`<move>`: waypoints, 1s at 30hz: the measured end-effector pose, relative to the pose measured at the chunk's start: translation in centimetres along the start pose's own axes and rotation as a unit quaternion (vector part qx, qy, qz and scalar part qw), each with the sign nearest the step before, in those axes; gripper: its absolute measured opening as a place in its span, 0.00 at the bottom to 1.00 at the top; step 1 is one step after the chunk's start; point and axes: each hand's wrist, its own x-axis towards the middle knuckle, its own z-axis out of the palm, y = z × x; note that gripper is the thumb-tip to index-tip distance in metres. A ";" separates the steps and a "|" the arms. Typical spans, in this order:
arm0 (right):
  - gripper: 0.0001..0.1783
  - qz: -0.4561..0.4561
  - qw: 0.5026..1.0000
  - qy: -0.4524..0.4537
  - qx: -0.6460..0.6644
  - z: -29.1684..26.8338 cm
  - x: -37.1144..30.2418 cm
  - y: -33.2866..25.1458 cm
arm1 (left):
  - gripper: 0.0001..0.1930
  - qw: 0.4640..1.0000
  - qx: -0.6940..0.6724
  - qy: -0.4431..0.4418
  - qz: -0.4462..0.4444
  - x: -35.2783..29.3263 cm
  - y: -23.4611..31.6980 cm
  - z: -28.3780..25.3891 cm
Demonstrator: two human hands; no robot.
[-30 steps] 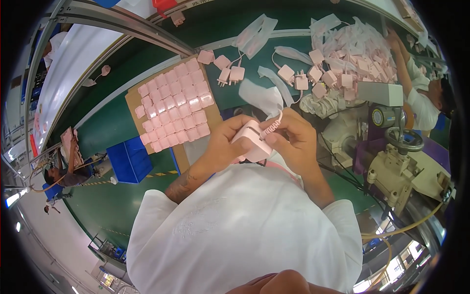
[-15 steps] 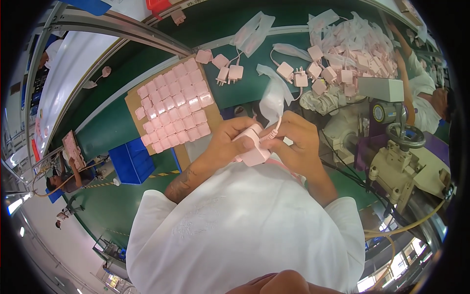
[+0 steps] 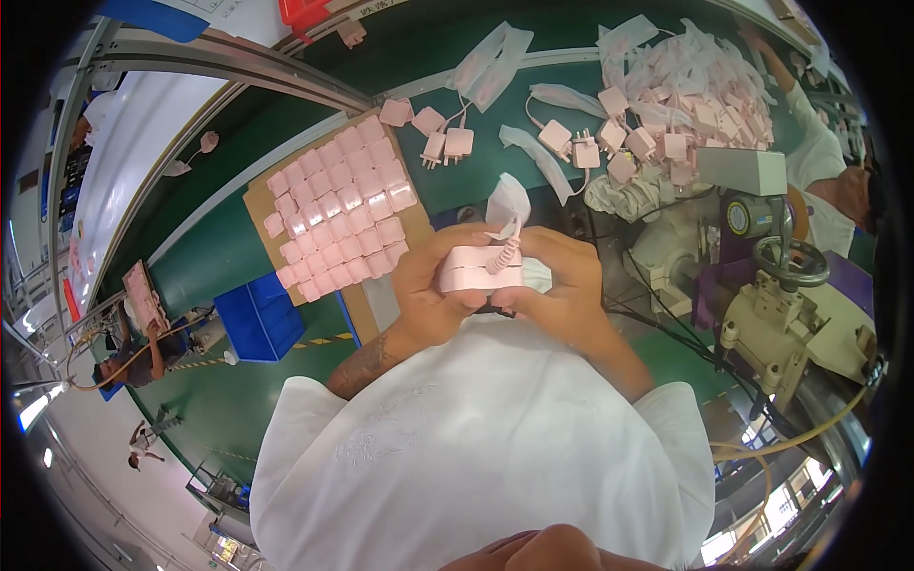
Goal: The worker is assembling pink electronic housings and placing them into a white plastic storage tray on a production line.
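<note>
Pink plastic shows between the two hands: a blocky adapter (image 3: 466,277) held in front of the white shirt (image 3: 486,419), off the table (image 3: 205,228). The left hand (image 3: 433,281) has its fingers clamped on the adapter's left end; the right hand (image 3: 564,276) has its fingers clamped on the right end. Both thumbs press the near face, their tips just apart. A seam runs across the adapter, and a ribbed pink cord sleeve (image 3: 505,255) slants up from its right half toward a whitish plastic bag (image 3: 510,202) just beyond the hands.

Past the left hand, a brown cardboard sheet (image 3: 262,202) carries close rows of square pink pieces (image 3: 339,226), with a blue bin (image 3: 262,319) near its lower edge. Farther out on the green surface, loose pink adapters (image 3: 459,143) lie with their cords and pale bags. To the right, a large heap of bagged pink adapters (image 3: 709,90) stands behind a machine (image 3: 776,333) with a black handwheel (image 3: 790,262). A co-worker in a white sleeve (image 3: 821,152) reaches in beside the heap, and another person (image 3: 143,369) is at the far left.
</note>
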 end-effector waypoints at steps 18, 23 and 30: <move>0.27 0.121 0.980 0.025 0.156 1.4 0.3 2.3 | 0.29 0.976 -0.103 -0.019 -0.191 0.8 -0.8 -2.1; 0.30 0.198 0.966 0.020 0.168 1.1 0.6 3.9 | 0.25 0.969 -0.170 0.034 -0.176 0.6 -2.9 -2.7; 0.27 0.171 0.977 0.023 0.127 1.4 0.6 4.2 | 0.26 0.978 -0.008 0.001 -0.208 0.2 -3.5 -3.2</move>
